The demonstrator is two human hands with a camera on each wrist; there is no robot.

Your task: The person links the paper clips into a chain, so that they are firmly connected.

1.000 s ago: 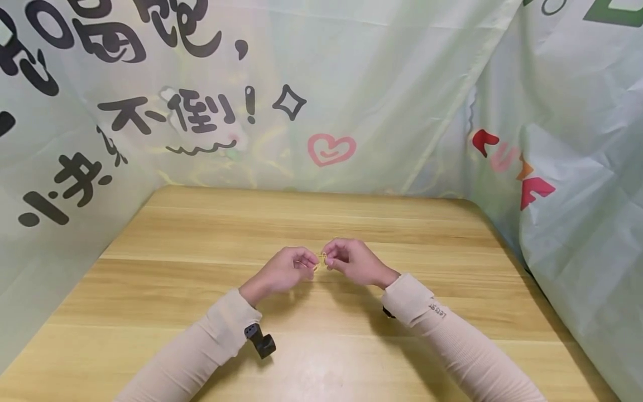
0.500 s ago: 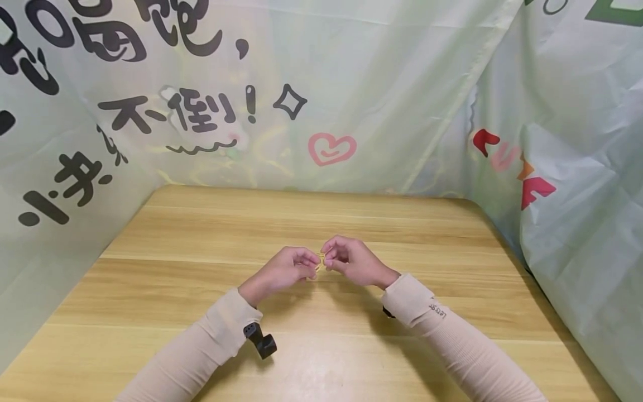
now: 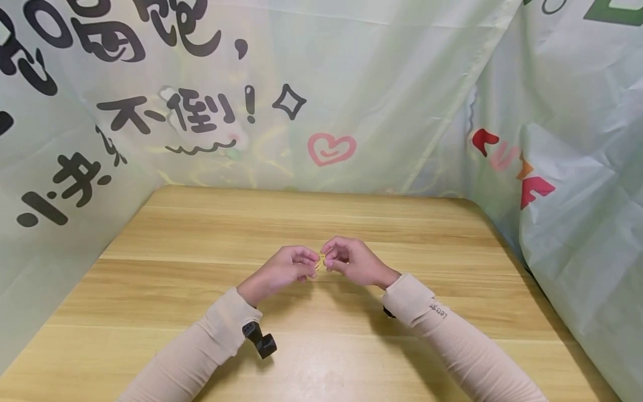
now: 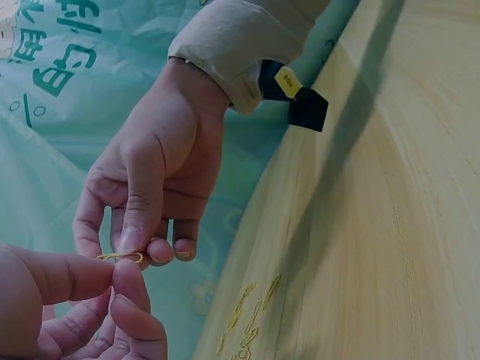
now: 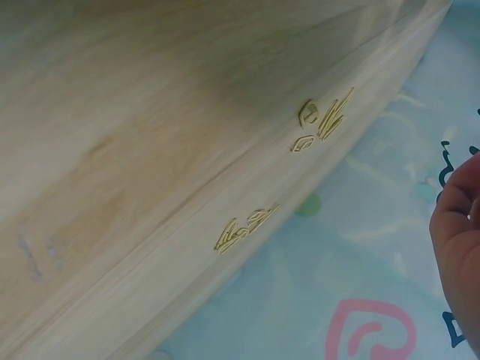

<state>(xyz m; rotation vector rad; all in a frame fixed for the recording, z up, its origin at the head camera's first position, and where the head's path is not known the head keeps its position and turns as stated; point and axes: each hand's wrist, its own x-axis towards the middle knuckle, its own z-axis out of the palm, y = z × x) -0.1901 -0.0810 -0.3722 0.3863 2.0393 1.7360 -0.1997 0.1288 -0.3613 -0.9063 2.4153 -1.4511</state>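
Above the middle of the table, a small yellow paper clip (image 3: 320,261) of thin bent wire is held between both hands' fingertips. My left hand (image 3: 280,270) pinches it from the left, and my right hand (image 3: 358,262) pinches it from the right. Up close in the left wrist view, the wire loop of the paper clip (image 4: 121,256) shows between the right hand (image 4: 159,172) and left hand (image 4: 71,300). Fingers cover part of it, so whether a second clip is linked to it cannot be told. Only part of a hand (image 5: 459,232) enters the right wrist view.
Several more yellow wire pieces (image 5: 324,116) lie on the wooden table (image 3: 321,218), with another small group (image 5: 244,226) near them. Printed cloth sheets (image 3: 392,84) hang behind and beside the table. Both wrists wear black camera mounts (image 3: 261,339).
Both hands stay almost in place. The fingertips have drawn slightly closer together around the yellow paper clip, and the wire has shifted a little between them.
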